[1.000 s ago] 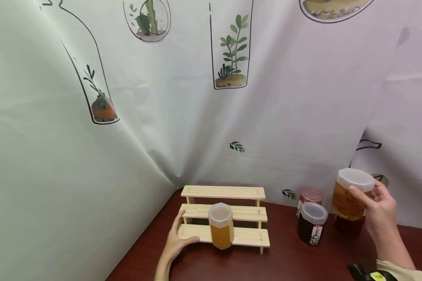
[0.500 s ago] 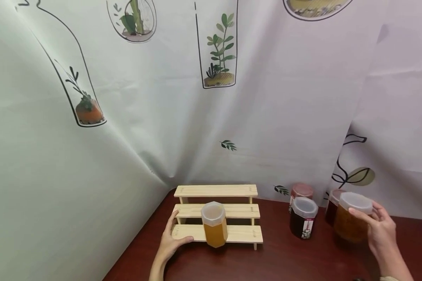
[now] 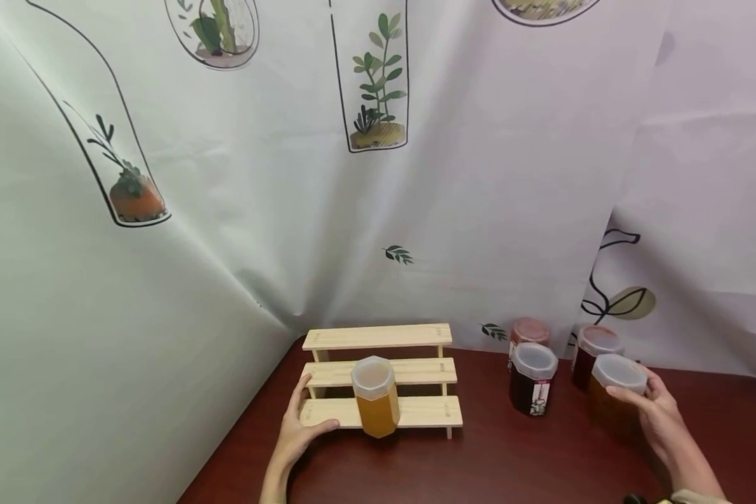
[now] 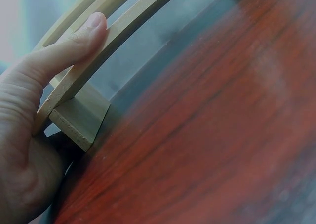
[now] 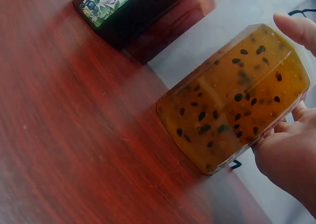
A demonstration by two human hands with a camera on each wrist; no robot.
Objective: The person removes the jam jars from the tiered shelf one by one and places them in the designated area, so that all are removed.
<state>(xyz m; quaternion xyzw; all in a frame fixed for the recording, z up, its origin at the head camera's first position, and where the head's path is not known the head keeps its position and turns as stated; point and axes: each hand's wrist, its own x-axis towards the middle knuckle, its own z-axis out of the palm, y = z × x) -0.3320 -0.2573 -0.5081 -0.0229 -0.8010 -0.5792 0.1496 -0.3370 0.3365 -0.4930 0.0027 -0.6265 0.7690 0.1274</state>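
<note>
My left hand grips the left end of a three-tier wooden display stand. In the left wrist view its thumb lies on the front board. A jar of golden jam or honey with a frosted lid stands at the stand's lowest step, overlapping it in the head view. At the right, my right hand holds a faceted jar of orange jam with black seeds. Its thumb is near the lid and its fingers are around the far side. The jar's base is right at the tabletop.
Left of the held jar stands a dark jar with a picture label. Jars with reddish tops and dark red contents stand behind, near the printed wall cloth. The dark red wooden table runs under everything.
My right hand has lowered the orange jam jar from the air down to the table, in front of the dark red jar. My left hand keeps its hold on the stand; the head view has shifted slightly.
</note>
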